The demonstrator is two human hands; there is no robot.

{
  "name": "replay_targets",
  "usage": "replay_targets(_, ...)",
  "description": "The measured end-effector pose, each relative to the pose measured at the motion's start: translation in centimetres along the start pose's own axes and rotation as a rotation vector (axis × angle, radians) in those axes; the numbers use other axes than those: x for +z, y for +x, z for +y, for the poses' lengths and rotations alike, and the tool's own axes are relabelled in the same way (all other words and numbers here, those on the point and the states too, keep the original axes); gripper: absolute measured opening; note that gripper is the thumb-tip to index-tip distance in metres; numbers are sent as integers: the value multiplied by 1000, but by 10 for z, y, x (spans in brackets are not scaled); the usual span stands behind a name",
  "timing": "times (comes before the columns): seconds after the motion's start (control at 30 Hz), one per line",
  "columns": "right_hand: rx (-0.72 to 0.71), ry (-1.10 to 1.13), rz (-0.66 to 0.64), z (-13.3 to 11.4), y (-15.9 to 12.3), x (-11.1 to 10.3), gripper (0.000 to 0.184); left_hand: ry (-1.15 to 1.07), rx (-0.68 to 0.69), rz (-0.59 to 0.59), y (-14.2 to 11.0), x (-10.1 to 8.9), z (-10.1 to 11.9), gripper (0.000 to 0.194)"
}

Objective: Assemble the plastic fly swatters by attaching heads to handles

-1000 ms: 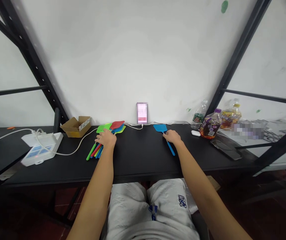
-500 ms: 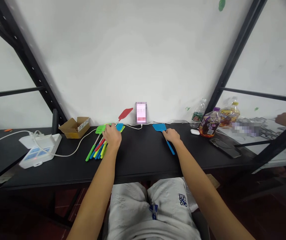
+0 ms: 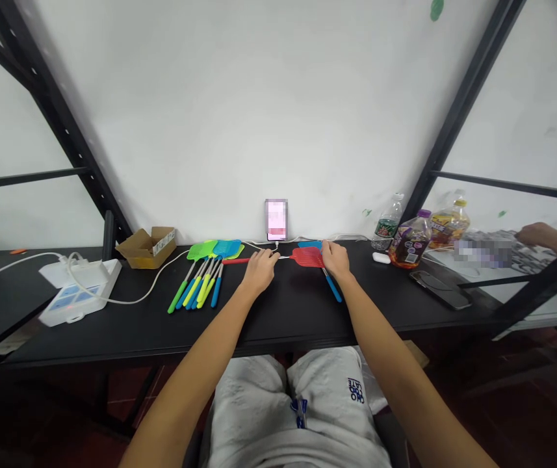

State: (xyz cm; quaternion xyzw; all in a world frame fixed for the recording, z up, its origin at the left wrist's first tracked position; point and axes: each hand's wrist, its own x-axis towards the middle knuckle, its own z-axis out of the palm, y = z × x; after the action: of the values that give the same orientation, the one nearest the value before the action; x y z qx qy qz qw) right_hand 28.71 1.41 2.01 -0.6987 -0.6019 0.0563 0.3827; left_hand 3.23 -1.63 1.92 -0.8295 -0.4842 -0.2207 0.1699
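My left hand (image 3: 259,272) is closed around the shaft of a red fly swatter (image 3: 307,257), which lies sideways with its head to the right. That red head overlaps a blue fly swatter (image 3: 333,288), whose handle points towards me. My right hand (image 3: 335,260) is closed at the blue swatter's neck, against the right edge of the red head; its fingertips are partly hidden. To the left, several more fly swatters (image 3: 203,286) with green, blue and yellow handles lie fanned out, their green and blue heads towards the wall.
A phone (image 3: 277,220) with a lit screen leans on the wall. At left are an open cardboard box (image 3: 147,248) and a white power strip (image 3: 80,296) with cables. Bottles (image 3: 409,240), a white case (image 3: 381,258) and a dark phone (image 3: 440,289) lie right. Another person's hand (image 3: 541,235) is beyond the frame post.
My left hand has brought the red fly swatter right from the pile and turned it sideways, its head now over the blue one. My right hand has shifted slightly up the blue swatter.
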Motion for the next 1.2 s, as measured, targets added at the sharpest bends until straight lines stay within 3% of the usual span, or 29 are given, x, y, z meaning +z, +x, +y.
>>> replay_targets(0.27,-90,82,-9,-4,-3,8,34,-31,-59,10,-2,-1,1,36)
replay_targets(0.57,-113,118,-35,-6,-4,12,32,-64,-186,-45,-2,-3,0,40)
replay_targets(1.2,-193,145,-67,-8,-5,15,24,-62,-242,-104,-2,-5,-1,51)
